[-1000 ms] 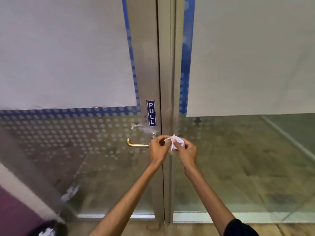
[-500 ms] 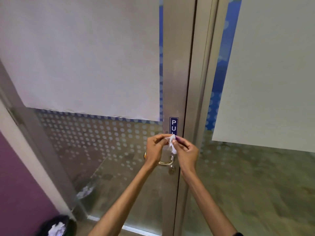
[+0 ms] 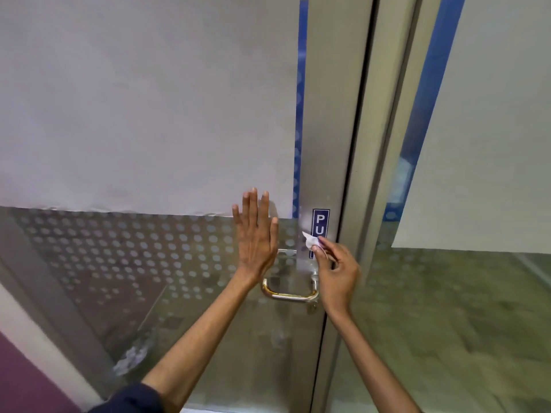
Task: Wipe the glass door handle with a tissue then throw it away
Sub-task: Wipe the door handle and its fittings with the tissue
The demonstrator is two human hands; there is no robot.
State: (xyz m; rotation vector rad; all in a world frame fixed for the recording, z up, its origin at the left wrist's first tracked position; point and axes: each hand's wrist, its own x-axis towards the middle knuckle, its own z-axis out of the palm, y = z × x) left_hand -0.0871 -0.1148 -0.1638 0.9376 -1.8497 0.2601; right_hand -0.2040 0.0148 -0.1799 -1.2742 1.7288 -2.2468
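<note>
Here we are at the frosted, dot-patterned glass door [image 3: 149, 263], and our left hand [image 3: 256, 234] is spread flat against the pane just left of centre frame, fingers straight and pointing up, gripping nothing. We read that as bracing: a palm on the glass should keep the door from swinging while the other hand works.

Our right hand [image 3: 337, 272] sits just right of it, wrist bent, thumb and forefinger pinching a small crumpled white tissue [image 3: 310, 241], the other fingers loosely curled. The tissue's tip pokes up and left, in front of the brushed metal door frame [image 3: 328, 144] and overlapping the lower part of the blue PULL sticker [image 3: 320, 225]. Whether it touches the metal, we cannot tell.

Below both hands, lower centre of the frame, runs the curved silver lever handle with brassy worn patches [image 3: 286, 295]. The tissue is above it, not on it, so we judge the wiping of the lever itself not yet under way here. Both forearms rise from the bottom edge, converging toward the handle; a dark sleeve [image 3: 128, 399] shows at the left elbow.
</note>
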